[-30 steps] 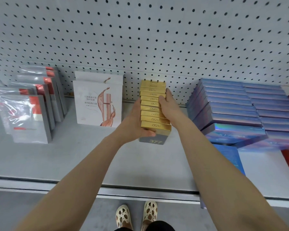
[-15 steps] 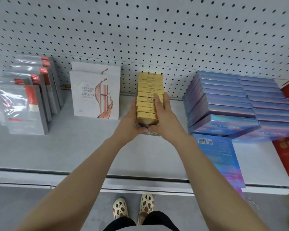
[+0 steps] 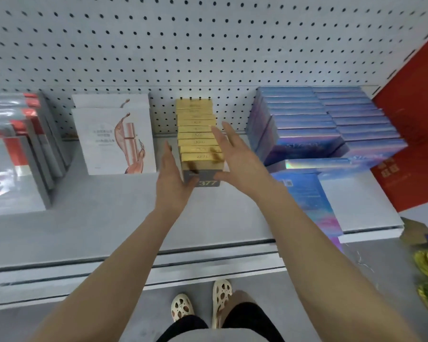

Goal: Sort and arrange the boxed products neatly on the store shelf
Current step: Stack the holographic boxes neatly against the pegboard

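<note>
A row of gold-topped boxes point(image 3: 195, 129) stands front to back in the middle of the grey shelf point(image 3: 104, 218); the front box shows a dark face marked 377 point(image 3: 208, 183). My left hand point(image 3: 173, 178) lies flat along the row's left side, thumb at the front box's lower corner. My right hand point(image 3: 237, 159) is at the row's right side with its fingers spread, thumb near the front face. Neither hand grips a box.
White boxes with a pink print point(image 3: 114, 141) stand left of the row, grey-and-red boxes point(image 3: 17, 154) further left. Blue holographic boxes point(image 3: 307, 124) are stacked right, with a flat blue box point(image 3: 309, 201) before them. Pegboard point(image 3: 208, 45) behind; red panel point(image 3: 410, 119) at right.
Both hands were closed around the front of the gold row; now they have come open and spread to its sides. The view has shifted right.
</note>
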### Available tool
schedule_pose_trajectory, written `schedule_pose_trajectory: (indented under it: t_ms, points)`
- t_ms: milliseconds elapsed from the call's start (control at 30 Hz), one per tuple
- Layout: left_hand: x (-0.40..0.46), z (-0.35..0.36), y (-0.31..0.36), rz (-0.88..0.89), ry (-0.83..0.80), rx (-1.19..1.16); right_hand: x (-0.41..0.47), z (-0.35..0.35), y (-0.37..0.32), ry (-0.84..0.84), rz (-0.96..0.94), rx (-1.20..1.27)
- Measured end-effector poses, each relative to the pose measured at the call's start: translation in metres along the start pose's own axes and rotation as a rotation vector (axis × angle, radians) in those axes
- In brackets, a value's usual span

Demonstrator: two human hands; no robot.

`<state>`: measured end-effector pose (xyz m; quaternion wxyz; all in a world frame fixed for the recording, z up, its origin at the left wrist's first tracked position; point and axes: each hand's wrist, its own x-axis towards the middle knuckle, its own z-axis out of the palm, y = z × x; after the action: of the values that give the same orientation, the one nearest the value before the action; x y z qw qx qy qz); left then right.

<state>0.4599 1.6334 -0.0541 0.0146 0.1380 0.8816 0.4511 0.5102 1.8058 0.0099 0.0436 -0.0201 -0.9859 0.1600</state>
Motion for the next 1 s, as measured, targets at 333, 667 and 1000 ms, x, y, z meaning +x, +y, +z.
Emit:
schedule_pose_trajectory:
  t_ms: [333,667,1000]
  points:
    - [-0.092,0.045,0.042,0.044,0.334,-0.007,-0.103,-0.047,0.075,0.343,-0.064,0.078]
    - [-0.155,0.161,0.116,0.571,-0.185,0.408,-0.187,-0.046,0.196,0.438,-0.191,0.004]
    - [-0.122,0.156,0.152,0.63,0.174,0.607,-0.223,-0.027,0.219,0.143,-0.252,-0.033]
